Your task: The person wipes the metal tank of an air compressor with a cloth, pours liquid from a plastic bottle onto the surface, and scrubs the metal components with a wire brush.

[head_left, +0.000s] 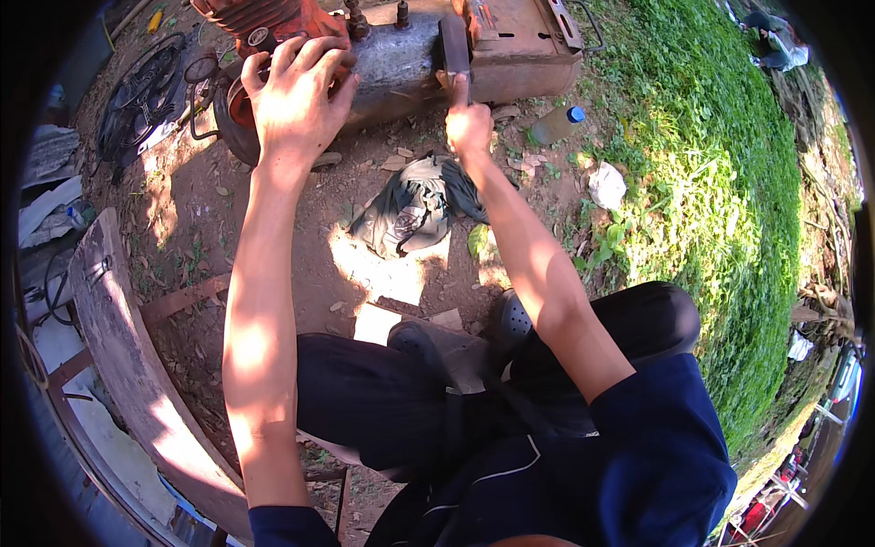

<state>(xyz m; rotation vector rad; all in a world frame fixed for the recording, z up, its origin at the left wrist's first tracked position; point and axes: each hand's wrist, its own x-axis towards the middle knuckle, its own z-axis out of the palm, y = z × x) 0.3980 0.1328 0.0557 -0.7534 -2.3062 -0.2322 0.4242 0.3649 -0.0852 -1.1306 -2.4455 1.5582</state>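
My right hand [469, 129] is closed round the short handle of a hammer [454, 46], its thumb laid along the handle. The dark, blocky hammer head stands over the tank. My left hand [301, 105] lies back-up against the red, finned compressor pump [273, 16], fingers bent and spread apart; what is under the palm is hidden. Below the pump lies a worn metal compressor tank [396, 68] on its side, with short fittings on top and rust-brown metal at its right end.
A crumpled dark cloth [410, 214] lies on the dirt between my arms. Beyond my right wrist is a blue-capped bottle [556, 125], with a white crumpled bag [606, 186] nearby. Black cables [137, 96] are coiled at the left, above a weathered plank [118, 310]. Grass covers the right side.
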